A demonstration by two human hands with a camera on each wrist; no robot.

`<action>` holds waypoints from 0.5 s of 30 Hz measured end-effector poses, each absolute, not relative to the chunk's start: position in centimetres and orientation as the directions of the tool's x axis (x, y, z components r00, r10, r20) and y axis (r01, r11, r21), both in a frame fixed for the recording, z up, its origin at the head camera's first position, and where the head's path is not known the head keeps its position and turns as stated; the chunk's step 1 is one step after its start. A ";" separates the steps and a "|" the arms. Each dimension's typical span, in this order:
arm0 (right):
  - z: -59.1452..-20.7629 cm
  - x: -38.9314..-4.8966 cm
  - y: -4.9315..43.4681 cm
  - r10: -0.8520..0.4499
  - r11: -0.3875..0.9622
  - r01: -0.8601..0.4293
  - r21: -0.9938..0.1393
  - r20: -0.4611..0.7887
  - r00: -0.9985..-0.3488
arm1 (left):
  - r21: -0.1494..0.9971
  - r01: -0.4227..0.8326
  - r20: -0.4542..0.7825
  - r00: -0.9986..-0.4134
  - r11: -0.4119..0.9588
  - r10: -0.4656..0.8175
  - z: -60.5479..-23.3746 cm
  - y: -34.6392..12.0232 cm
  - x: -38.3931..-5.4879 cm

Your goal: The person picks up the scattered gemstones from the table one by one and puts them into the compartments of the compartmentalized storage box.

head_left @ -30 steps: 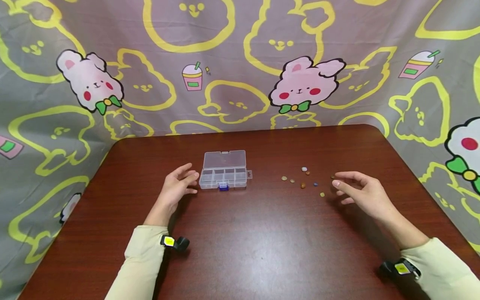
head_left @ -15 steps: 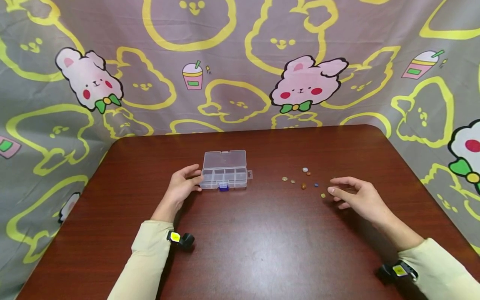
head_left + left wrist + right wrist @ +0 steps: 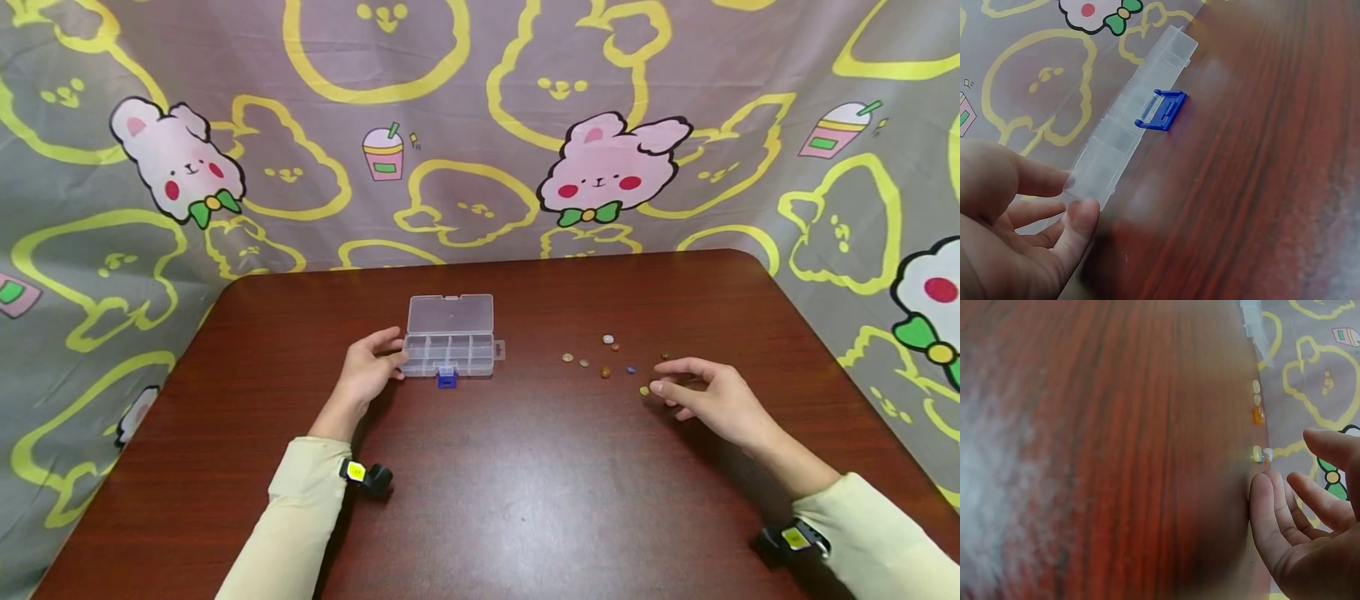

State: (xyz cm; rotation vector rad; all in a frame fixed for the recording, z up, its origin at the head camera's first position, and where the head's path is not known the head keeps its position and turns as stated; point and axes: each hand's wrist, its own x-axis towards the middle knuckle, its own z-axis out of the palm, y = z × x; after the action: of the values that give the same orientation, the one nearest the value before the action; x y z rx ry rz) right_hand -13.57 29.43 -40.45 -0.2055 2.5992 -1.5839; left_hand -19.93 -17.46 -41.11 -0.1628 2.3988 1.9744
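A clear plastic compartment box (image 3: pixel 482 365) stands left of centre with its lid (image 3: pixel 450 315) raised at the back. My left hand (image 3: pixel 367 371) holds its left end, thumb at the front corner and fingers behind. In the left wrist view, the blue latch (image 3: pixel 1163 112) hangs outward from the box front. My right hand (image 3: pixel 716 404) hovers low at the right, fingers slightly bent and parted, holding nothing. Its fingertips are right beside a small yellow-green stone (image 3: pixel 644 390). Other little stones lie near it: amber (image 3: pixel 605 372), blue (image 3: pixel 631 370) and white (image 3: pixel 608 339).
Two pale small stones, one of them this one (image 3: pixel 567 357), lie nearest the box. A tiny dark stone (image 3: pixel 665 356) sits just beyond my right fingers. Behind the brown table (image 3: pixel 495 483) hangs a patterned curtain (image 3: pixel 465 125).
My left hand has moved right onto the box's end. The lid stands a little higher and the latch hangs lower. My right hand has shifted left and nearer, to the yellow-green stone.
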 end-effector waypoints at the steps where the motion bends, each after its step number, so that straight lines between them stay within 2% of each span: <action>1: -40.5 -13.6 29.4 -0.161 0.459 -0.067 -0.886 -0.009 -0.987 | 0.976 -0.098 -0.087 -0.994 0.194 -0.062 -41.1 -17.4 -19.9; 15: -40.7 -13.5 29.8 -0.174 0.486 -0.067 -0.872 -0.021 -0.984 | 0.940 -0.027 -0.022 -1.000 0.341 -0.018 -41.1 -17.4 -18.9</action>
State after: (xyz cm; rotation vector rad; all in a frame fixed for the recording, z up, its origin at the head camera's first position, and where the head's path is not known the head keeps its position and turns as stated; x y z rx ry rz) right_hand -13.50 29.75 -40.70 -0.2136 2.6145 -1.5267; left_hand -18.92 -17.42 -41.08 -0.0429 2.5668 1.7984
